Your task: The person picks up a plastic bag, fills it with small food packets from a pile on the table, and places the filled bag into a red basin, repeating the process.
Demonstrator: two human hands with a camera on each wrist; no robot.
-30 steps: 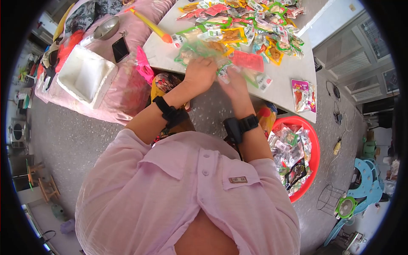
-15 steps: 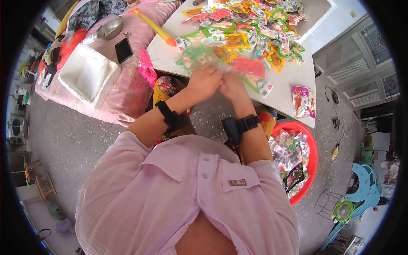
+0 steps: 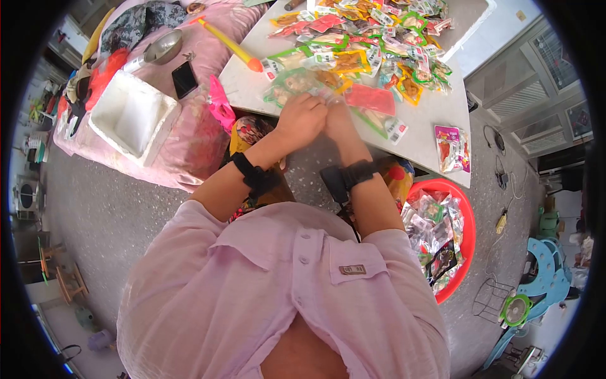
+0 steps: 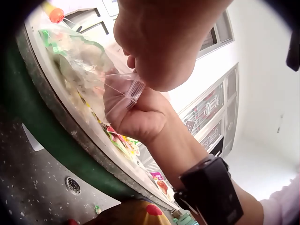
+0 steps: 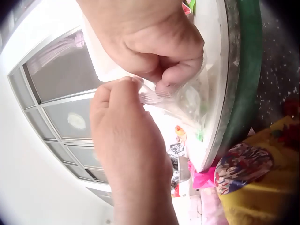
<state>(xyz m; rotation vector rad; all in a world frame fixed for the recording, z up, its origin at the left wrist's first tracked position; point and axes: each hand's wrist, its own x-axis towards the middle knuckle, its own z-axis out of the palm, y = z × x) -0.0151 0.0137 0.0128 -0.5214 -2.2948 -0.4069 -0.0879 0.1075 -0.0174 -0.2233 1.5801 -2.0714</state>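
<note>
Above the table's near edge, both hands pinch the gathered clear top of a green-edged bag (image 3: 291,83). My left hand (image 3: 302,119) is curled at the bag's top, touching or almost touching my right hand (image 3: 339,124). In the left wrist view, the ribbed clear plastic (image 4: 136,90) spans between my left hand (image 4: 159,42) and my right hand (image 4: 136,115). The right wrist view has my right hand (image 5: 159,47) gripping the plastic (image 5: 158,97) beside the fingertips of my left hand (image 5: 126,126). The fingers partly hide the bag's mouth.
Colourful food packets (image 3: 379,38) cover the table's far part. A red flat packet (image 3: 370,99) lies right of the hands, a purple packet (image 3: 451,148) near the right corner. Below stands a red tub (image 3: 468,235) of packets. A white foam box (image 3: 134,118) sits at left.
My right hand came against my left at the bag's top, and its wrist has since turned slightly. The bag has stayed near the same place.
</note>
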